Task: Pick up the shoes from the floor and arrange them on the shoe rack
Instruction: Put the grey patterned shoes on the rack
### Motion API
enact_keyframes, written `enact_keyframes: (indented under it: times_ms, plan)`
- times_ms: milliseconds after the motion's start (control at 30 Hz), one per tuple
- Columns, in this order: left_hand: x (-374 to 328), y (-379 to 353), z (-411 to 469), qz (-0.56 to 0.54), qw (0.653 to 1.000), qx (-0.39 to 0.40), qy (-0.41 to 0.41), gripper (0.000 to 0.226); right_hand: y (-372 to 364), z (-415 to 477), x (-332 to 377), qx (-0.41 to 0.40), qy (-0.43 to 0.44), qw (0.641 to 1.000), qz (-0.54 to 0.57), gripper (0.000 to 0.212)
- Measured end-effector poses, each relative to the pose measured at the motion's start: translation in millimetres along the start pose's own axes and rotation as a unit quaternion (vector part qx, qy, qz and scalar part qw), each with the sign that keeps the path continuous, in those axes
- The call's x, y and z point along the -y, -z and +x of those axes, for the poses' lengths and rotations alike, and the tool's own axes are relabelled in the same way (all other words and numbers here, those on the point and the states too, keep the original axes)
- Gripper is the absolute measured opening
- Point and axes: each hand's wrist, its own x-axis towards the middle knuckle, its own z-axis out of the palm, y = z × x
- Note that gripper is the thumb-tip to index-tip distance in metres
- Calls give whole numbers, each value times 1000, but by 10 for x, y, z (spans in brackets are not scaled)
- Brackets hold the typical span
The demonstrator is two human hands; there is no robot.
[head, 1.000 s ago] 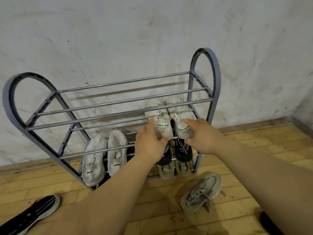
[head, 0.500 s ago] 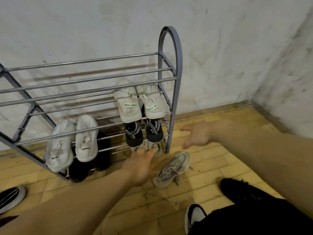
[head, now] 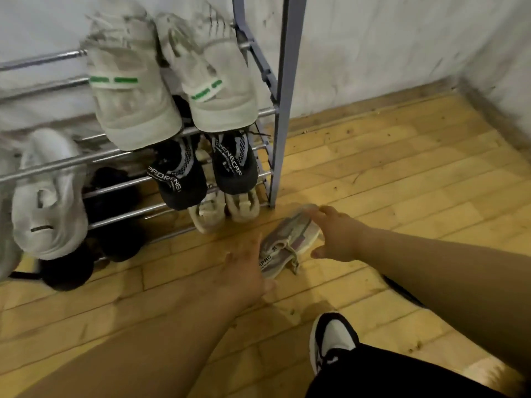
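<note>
Low in the middle of the frame, the right hand [head: 336, 235] reaches in from the right edge with its fingers spread wide. The forefinger lies at the toe of the grey shoe [head: 290, 239] and the thumb hangs apart below it, so nothing is gripped. The left hand [head: 244, 267] comes up from the lower left, flat and with straight fingers, its fingertips at the shoe's heel end. It is blurred, and I cannot tell whether it touches. The grey shoe lies tipped on its side on the wooden floor [head: 402, 182], just beside the foot of the shoe rack [head: 283, 110].

On the rack, at the upper left, a pair of white shoes with green stripes [head: 132, 93] hangs heel-down over the rails. Directly beneath is a pair of black shoes with white lettering [head: 234, 165], and under those a beige pair [head: 242, 208] stands at floor level. At the left edge a white shoe [head: 48, 196] sits on a middle rail, with dark shoes [head: 115, 214] below it. A black-and-white shoe [head: 333, 340] on the person's foot shows at the bottom, next to a black trouser leg [head: 388, 377].
</note>
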Motion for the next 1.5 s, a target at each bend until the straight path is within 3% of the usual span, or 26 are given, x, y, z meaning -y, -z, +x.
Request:
enact_keyframes:
  times_ms: [133,300,467,633,867,1033,1133,1233,1400,1500]
  plan:
    - [-47,-182,312,60,997,22,-32,128,-314,158,-268,-10,-58,995,79,117]
    - [-197,-260,404,125,992,5,-12,115,-501,-64,-675,-25,-85,985,151,122]
    - [-519,-115,184,-1,987,80,-141,120,-273,-591,-1035,-92,-78,979,165,131]
    - [-1331,131,-203,32,952,128,-277,120,9,-1607,-1520,-119,-37,987,98,135]
    - [-2481,-28,-660,54,924,144,-351,125,-270,-2854,-2103,-198,-85,966,140,117]
    - [-2680,-50,-780,77,921,132,-359,121,-514,-3034,-2202,-220,-91,955,178,118]
    - [-2510,393,-976,80,939,80,-325,118,-281,-2807,-1982,-235,-50,953,184,116]
    - [-2040,1077,-1393,80,956,-11,-283,112,195,-2431,-1376,-238,44,955,174,117]
    - [-938,2318,-2789,36,961,-206,-178,105,1299,-2115,367,-238,268,926,115,120]
    - [-311,2739,-3964,-26,940,-320,-112,109,1789,-2352,1567,-214,374,902,39,121]
